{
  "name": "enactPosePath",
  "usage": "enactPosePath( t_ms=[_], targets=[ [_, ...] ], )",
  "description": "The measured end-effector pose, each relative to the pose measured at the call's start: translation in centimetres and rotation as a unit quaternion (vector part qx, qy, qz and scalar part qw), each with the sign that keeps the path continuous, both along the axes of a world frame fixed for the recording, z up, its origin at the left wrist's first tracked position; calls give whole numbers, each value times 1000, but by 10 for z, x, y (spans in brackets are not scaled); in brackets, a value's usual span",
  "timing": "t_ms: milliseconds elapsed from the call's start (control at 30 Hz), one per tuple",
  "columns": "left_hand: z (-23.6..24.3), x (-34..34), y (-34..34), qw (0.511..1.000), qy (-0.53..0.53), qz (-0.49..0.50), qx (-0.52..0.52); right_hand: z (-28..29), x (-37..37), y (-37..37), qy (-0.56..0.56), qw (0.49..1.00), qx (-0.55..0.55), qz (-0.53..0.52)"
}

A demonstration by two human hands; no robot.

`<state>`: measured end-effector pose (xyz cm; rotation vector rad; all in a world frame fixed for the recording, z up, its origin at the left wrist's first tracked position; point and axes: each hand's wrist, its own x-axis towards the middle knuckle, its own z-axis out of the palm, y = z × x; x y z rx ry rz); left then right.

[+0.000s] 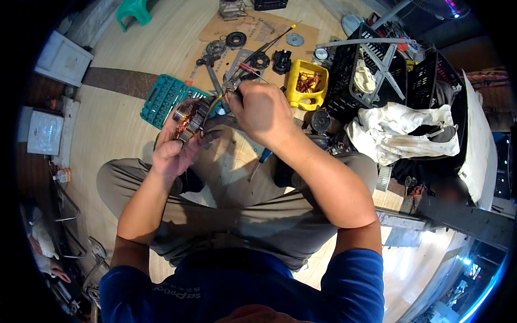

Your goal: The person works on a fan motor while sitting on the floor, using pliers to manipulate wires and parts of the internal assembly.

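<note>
My left hand (pixel 175 153) is wrapped from below around a motor stator (pixel 194 121), a stack of grey metal with copper windings. A yellowish wire (pixel 216 101) runs from the stator up toward my right hand (pixel 264 113). That hand is closed in a fist around what looks like pliers, their metal head (pixel 229 86) touching the wire end; the fingers hide most of the grip. Beneath the hands, a blue-handled screwdriver (pixel 264 156) lies on the floor between my legs.
A green socket case (pixel 161 102) lies open at the left. Motor parts, including a black ring (pixel 236 40), rest on cardboard (pixel 207 35). At the right stand a yellow cut-open jug (pixel 293 89) with copper scraps and black crates (pixel 344 81). Another person's hand (pixel 60 273) shows lower left.
</note>
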<state>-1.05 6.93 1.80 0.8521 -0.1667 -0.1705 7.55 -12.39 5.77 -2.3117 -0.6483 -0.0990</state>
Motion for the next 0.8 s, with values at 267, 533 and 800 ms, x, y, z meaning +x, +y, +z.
enactPosePath(
  t_ms=[267, 533, 800],
  targets=[
    [-8, -3, -6, 999, 3, 35, 11, 0, -7, 3, 13, 997, 69, -19],
    [-10, -3, -15, 998, 16, 51, -34, -14, -10, 10, 3, 992, 121, -33],
    [-8, -2, -31, 998, -12, 48, -34, -36, -8, 25, 146, 953, 260, -58]
  ],
)
